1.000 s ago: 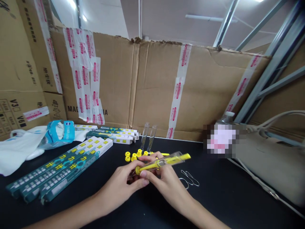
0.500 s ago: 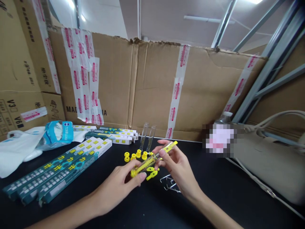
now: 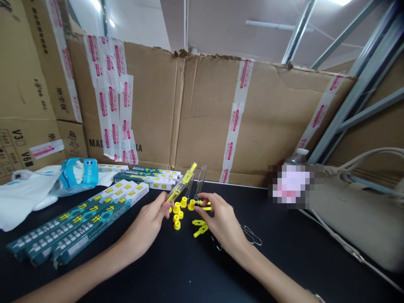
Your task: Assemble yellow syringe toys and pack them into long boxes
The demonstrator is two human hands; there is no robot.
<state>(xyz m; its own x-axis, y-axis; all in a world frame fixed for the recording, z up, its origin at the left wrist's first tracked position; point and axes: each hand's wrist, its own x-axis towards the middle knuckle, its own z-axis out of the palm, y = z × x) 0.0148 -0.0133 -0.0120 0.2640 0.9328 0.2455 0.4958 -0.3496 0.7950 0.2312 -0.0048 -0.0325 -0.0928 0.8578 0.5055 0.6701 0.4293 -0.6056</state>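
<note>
My left hand (image 3: 148, 219) is closed around the lower end of a clear tube spring scale (image 3: 182, 183), which has a yellow insert and leans up to the right. My right hand (image 3: 224, 221) is low over the table, thumb and fingertips drawn together beside a yellow cap (image 3: 191, 205); a small piece between them is hard to make out. More yellow caps (image 3: 176, 208) cluster between my hands. Flat yellow hook pieces (image 3: 200, 231) lie left of my right wrist. Behind the caps an empty clear tube (image 3: 201, 181) stands upright, with another partly behind the spring scale.
Long green-and-white boxes (image 3: 94, 214) lie at left, with more boxes (image 3: 151, 176) behind. Plastic bags (image 3: 77, 176) sit at far left. Bent metal wires (image 3: 252, 235) lie right of my right wrist. A bottle (image 3: 293, 181) and a beige handbag (image 3: 356, 210) are at right, before a cardboard wall (image 3: 205, 122).
My right hand has let go of the spring scale and moved down to the caps. My left hand has moved left and tipped the spring scale more upright.
</note>
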